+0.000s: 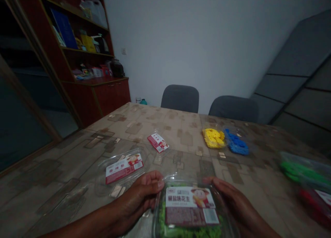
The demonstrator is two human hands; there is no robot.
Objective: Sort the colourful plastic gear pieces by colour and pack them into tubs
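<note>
A clear plastic box (pixel 192 227) with a red and white label sits at the bottom middle, its lid on. Light green pieces show through its sides. My left hand (pixel 144 193) grips the box's left far corner, thumb on the rim. On the opposite side, my right hand (pixel 230 196) has its fingers curled round the right far corner. To the left of the box lies a clear labelled lid (pixel 124 169), and farther back a second labelled lid (pixel 158 142).
Open boxes of yellow pieces (pixel 214 138) and blue pieces (pixel 236 143) stand at the back right. Green pieces (pixel 303 171) and red pieces (pixel 314 203) in clear boxes are at the right edge. Two grey chairs (pixel 180 98) stand behind the patterned table (pixel 144 119).
</note>
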